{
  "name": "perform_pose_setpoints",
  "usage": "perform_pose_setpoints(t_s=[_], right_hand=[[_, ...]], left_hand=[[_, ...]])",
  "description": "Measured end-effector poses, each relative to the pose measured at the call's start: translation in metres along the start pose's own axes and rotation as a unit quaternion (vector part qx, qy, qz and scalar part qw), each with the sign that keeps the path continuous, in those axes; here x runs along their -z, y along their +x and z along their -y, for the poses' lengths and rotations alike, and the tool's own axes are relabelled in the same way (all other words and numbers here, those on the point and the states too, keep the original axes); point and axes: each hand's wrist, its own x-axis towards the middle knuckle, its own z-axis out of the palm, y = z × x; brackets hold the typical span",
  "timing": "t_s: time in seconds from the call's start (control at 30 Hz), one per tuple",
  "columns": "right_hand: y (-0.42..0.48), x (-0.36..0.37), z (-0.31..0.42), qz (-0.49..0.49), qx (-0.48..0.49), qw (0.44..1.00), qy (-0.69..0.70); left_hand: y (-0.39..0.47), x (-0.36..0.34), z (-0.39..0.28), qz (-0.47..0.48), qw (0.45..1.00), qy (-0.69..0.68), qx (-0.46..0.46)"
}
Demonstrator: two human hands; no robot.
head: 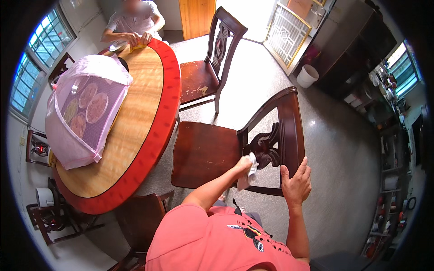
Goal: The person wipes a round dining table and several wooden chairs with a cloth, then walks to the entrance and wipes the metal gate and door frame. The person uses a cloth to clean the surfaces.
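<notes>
A dark wooden chair (206,149) with a carved back splat (266,149) stands before me, its seat towards the table. My left hand (243,165) is closed around a pale cloth (251,171), held against the chair's back near the splat. Part of the cloth hangs below my fist. My right hand (297,184) rests on the near end of the top rail (294,135), thumb on one side and fingers extended along the other.
Left stands a round table (142,118) with a red rim, carrying a pink mesh food cover (90,111) over several dishes. A person (134,23) sits at its far side, hands on something yellow. Another chair (200,81), a white bucket (307,76) and shelves (390,189) stand around.
</notes>
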Motion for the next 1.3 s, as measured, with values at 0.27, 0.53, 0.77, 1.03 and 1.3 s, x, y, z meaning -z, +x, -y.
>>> perform_pose_setpoints(t_s=[0.27,0.53,0.77,1.03,1.3], right_hand=[[-0.003,0.002,-0.011,0.024,0.025,0.997,0.064],[0.005,0.004,-0.046,0.131,0.163,0.95,0.232],[0.019,0.016,-0.059,0.203,0.225,0.935,0.182],[0.014,-0.025,-0.075,0.133,0.212,0.854,0.456],[0.018,-0.025,-0.076,0.157,0.206,0.831,0.493]], left_hand=[[-0.043,-0.018,-0.152,0.005,0.944,-0.125,-0.305],[-0.022,-0.034,-0.052,-0.176,0.894,0.35,-0.218],[-0.069,-0.037,-0.01,-0.065,0.919,0.387,0.035],[-0.094,-0.042,0.03,-0.16,0.929,0.332,0.032],[-0.126,-0.065,0.031,-0.253,0.943,0.205,0.065]])
